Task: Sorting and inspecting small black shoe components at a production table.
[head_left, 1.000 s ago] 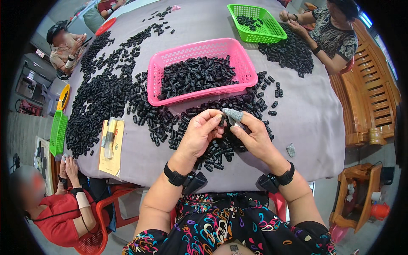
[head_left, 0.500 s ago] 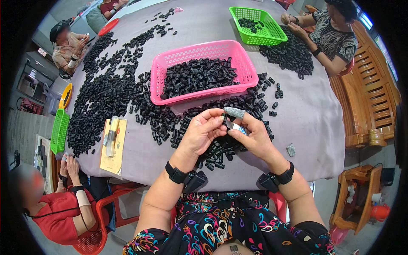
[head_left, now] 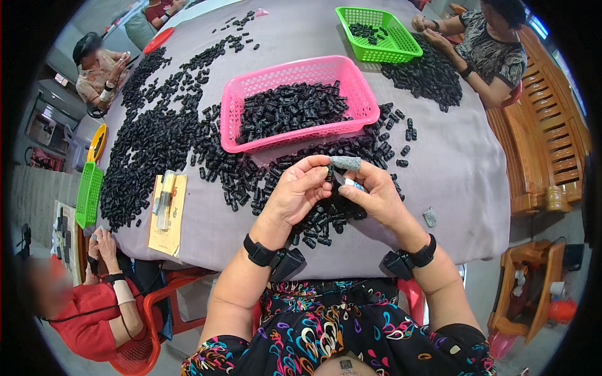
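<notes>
My fingers [head_left: 348, 164] pinched together around small black plastic piece [head_left: 330, 175], both hands closed on it, raised clear of surface [head_left: 464, 169] for alignment. Held just below pink basket [head_left: 233, 119], loose black pieces [head_left: 157, 144] near.

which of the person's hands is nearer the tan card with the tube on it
Left. The left hand is over the black parts, on the side of the tan card near the table's left edge. The right hand is on the far side of the left hand from it.
</notes>
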`<state>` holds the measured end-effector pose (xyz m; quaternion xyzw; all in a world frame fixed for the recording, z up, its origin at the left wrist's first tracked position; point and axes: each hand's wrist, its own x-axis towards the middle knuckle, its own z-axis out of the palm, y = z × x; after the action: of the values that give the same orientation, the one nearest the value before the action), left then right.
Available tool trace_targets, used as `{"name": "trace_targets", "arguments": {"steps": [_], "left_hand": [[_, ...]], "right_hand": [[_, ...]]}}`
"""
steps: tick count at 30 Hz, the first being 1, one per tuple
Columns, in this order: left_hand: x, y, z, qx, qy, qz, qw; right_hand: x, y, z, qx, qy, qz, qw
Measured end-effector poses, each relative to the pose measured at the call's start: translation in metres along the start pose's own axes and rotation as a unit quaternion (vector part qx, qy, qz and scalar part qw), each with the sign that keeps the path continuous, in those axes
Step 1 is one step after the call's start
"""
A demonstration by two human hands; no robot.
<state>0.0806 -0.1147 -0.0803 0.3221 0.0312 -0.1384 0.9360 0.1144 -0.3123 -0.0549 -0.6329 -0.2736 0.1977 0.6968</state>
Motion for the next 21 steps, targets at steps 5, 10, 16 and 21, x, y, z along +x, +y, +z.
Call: {"name": "trace_targets", "arguments": {"steps": [5, 10, 16, 21], "left_hand": [[0.0, 0.001, 0.0, 0.008, -0.017, 0.001, 1.0], [0.0, 0.001, 0.004, 0.002, -0.015, 0.009, 1.0], [0.0, 0.0, 0.003, -0.012, -0.04, 0.008, 0.999], [0.0, 0.0, 0.003, -0.01, -0.041, 0.004, 0.999]], "right_hand": [[-0.003, -0.004, 0.003, -0.031, -0.01, -0.009, 0.999], [-0.004, -0.013, 0.005, -0.048, -0.011, -0.009, 0.999], [-0.005, -0.014, 0.005, -0.042, -0.012, -0.02, 0.999], [-0.005, -0.012, 0.005, -0.024, -0.011, -0.017, 1.0]]}}
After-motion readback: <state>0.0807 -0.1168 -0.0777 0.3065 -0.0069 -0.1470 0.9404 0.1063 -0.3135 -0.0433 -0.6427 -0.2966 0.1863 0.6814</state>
